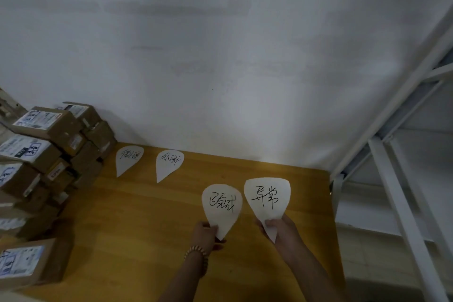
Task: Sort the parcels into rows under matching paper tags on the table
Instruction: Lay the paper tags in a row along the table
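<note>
Head view shows your left hand (205,232) low in the middle of the frame, fingers pinched shut on the pointed bottom tip of a teardrop-shaped paper tag (221,208), which fans up above the hand over the desk (137,223). Its handwriting looks like 已完成, though the strokes are loose. Just to the right, your right hand (282,227) is closed the same way on the narrow end of a second tag (267,200), marked 异常; the two tags sit side by side, their edges nearly touching. A beaded bracelet (196,254) circles your left wrist. Farther up the desk, left of centre, two more tags lie flat near the wall: the left tag (128,160) and the middle tag (169,163), well apart from your hands. Their writing is too scrawled to read with confidence. The parcels (49,154), brown cardboard boxes with white shipping labels, are stacked at the left edge of the frame, away from both hands; the label print is too small to read. A white metal rack (392,154) stands at the right of the frame.
</note>
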